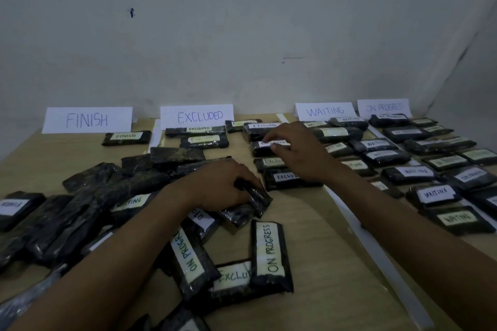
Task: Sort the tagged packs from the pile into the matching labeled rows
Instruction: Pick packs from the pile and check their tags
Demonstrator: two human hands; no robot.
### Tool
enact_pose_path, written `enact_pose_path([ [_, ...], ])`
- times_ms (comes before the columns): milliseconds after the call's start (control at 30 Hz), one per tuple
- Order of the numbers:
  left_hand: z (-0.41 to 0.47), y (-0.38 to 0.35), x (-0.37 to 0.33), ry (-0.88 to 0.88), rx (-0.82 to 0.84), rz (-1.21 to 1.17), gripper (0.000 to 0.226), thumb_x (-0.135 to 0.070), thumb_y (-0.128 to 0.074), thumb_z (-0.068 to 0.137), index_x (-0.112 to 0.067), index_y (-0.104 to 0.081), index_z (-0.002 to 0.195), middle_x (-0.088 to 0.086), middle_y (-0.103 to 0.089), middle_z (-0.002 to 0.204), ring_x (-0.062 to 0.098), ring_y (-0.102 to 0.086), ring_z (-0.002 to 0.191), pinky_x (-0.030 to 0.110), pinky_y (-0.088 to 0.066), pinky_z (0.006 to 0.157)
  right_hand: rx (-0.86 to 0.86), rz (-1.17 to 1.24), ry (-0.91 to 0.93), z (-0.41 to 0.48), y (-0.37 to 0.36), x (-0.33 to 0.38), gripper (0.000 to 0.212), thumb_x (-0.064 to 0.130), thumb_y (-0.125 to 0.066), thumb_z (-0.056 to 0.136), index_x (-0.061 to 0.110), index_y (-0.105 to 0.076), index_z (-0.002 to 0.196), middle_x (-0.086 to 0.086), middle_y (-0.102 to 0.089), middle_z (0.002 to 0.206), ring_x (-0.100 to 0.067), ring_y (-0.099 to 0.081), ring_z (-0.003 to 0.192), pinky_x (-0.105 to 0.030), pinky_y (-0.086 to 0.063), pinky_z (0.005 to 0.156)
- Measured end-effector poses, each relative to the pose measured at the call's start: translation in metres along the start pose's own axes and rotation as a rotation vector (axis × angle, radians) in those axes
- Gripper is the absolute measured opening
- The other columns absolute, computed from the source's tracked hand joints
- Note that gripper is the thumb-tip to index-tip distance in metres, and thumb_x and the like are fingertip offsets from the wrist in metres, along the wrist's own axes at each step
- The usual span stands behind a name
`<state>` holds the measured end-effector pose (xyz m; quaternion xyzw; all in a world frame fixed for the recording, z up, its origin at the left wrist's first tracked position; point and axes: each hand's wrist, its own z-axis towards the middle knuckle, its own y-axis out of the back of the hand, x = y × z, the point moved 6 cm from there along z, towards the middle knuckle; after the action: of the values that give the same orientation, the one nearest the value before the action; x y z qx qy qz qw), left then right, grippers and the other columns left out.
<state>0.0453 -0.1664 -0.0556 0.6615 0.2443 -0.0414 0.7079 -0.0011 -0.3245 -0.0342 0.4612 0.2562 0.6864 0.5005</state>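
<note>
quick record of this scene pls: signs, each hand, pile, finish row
signs: FINISH sign, EXCLUDED sign, WAITING sign and ON PROGRESS sign, standing along the wall
left hand: grips a dark pack at the pile's right edge, tag not visible
right hand: holds an EXCLUDED-tagged pack in the EXCLUDED row
pile: dark packs heaped at left, a few tags face up
finish row: one FINISH pack

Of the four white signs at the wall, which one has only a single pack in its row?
The FINISH sign, farthest left: only one pack, tagged FINISH, lies before it; the other three have several.
</note>
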Motion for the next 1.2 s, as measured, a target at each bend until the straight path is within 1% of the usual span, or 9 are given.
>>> enact_pose_path([
  [100, -0.002, -0.001, -0.002, 0.025, 0.012, 0.044, 0.033, -0.029, -0.062, 0.088, -0.037, -0.064, 0.12, -0.016, -0.055, 0.098, 0.008, -0.054, 0.098, 0.024, -0.044, 0.088, 0.045, 0.149, 0.04, -0.04, 0.011, 0.037, 0.011, 0.012, -0.062, 0.088, 0.017, -0.069, 0.096, 0.017, -0.059, 0.09, 0.001, -0.054, 0.087, -0.013, -0.043, 0.073],
  [267, -0.001, -0.004, 0.001, 0.025, -0.004, 0.017, 0.03, -0.03, -0.062, 0.088, -0.035, -0.065, 0.118, -0.017, -0.058, 0.101, 0.005, -0.053, 0.095, 0.024, -0.041, 0.085, 0.273, 0.318, 0.039, -0.086, 0.019, 0.074, 0.033, -0.004, -0.056, 0.078, 0.017, -0.073, 0.097, 0.006, -0.068, 0.097, -0.011, -0.062, 0.087, -0.031, -0.051, 0.071],
  [433, 0.001, -0.005, 0.005, 0.025, -0.01, -0.003, 0.031, -0.027, -0.062, 0.089, -0.033, -0.065, 0.119, -0.017, -0.055, 0.101, 0.006, -0.051, 0.096, 0.027, -0.042, 0.091, 0.574, 0.2, 0.072, -0.117, 0.002, 0.089, 0.067, -0.007, -0.05, 0.07, 0.029, -0.061, 0.126, 0.018, -0.055, 0.133, -0.003, -0.047, 0.107, -0.018, -0.039, 0.087],
  [533, 0.001, -0.004, 0.004, 0.026, -0.018, -0.003, 0.031, -0.028, -0.061, 0.089, -0.034, -0.065, 0.119, -0.018, -0.052, 0.099, 0.007, -0.051, 0.098, 0.028, -0.042, 0.092, 0.615, 0.1, 0.122, -0.127, -0.013, 0.087, 0.067, -0.002, -0.058, 0.072, 0.029, -0.056, 0.132, 0.015, -0.049, 0.137, -0.006, -0.043, 0.111, -0.028, -0.039, 0.095],
  [600, 0.001, -0.003, 0.003, 0.031, -0.014, -0.001, 0.031, -0.027, -0.061, 0.089, -0.032, -0.065, 0.12, -0.017, -0.053, 0.1, 0.007, -0.051, 0.098, 0.028, -0.042, 0.092, 0.56, 0.116, 0.105, -0.127, -0.013, 0.085, 0.057, 0.009, -0.065, 0.072, 0.03, -0.062, 0.124, 0.012, -0.052, 0.127, -0.009, -0.045, 0.114, -0.033, -0.041, 0.096],
  [733, 0.0, -0.001, -0.004, 0.02, -0.01, 0.066, 0.032, -0.029, -0.061, 0.089, -0.034, -0.063, 0.121, -0.01, -0.062, 0.113, 0.01, -0.054, 0.1, 0.027, -0.044, 0.09, 0.372, 0.194, 0.117, -0.125, 0.002, 0.085, 0.032, 0.023, -0.063, 0.08, 0.026, -0.071, 0.111, 0.012, -0.063, 0.109, -0.013, -0.053, 0.1, -0.033, -0.044, 0.085],
  [967, 0.009, 0.006, -0.042, -0.1, -0.115, 0.195, 0.036, -0.035, -0.064, 0.086, -0.039, -0.062, 0.122, -0.013, -0.064, 0.118, 0.01, -0.059, 0.102, 0.028, -0.048, 0.082, -0.102, 0.419, -0.069, -0.137, 0.069, 0.047, 0.021, 0.029, -0.06, 0.085, 0.029, -0.068, 0.105, 0.005, -0.068, 0.087, -0.019, -0.061, 0.077, -0.029, -0.05, 0.07],
  [1100, 0.032, 0.004, -0.093, -0.243, -0.151, 0.141, 0.033, -0.03, -0.06, 0.087, -0.034, -0.063, 0.12, -0.014, -0.062, 0.12, 0.0, -0.053, 0.096, 0.021, -0.041, 0.08, -0.401, 0.381, -0.175, -0.161, 0.129, 0.007, 0.02, 0.023, -0.067, 0.082, 0.031, -0.068, 0.1, 0.017, -0.072, 0.085, -0.008, -0.066, 0.073, -0.024, -0.053, 0.069],
  [1200, 0.061, -0.012, -0.144, -0.413, -0.132, 0.1, 0.034, -0.031, -0.053, 0.083, -0.032, -0.065, 0.115, -0.012, -0.064, 0.114, 0.003, -0.055, 0.101, 0.02, -0.041, 0.081, -0.548, 0.213, -0.252, -0.188, 0.172, -0.033, 0.029, 0.009, -0.069, 0.083, 0.03, -0.067, 0.102, 0.026, -0.068, 0.086, 0.003, -0.061, 0.071, -0.017, -0.051, 0.068],
])
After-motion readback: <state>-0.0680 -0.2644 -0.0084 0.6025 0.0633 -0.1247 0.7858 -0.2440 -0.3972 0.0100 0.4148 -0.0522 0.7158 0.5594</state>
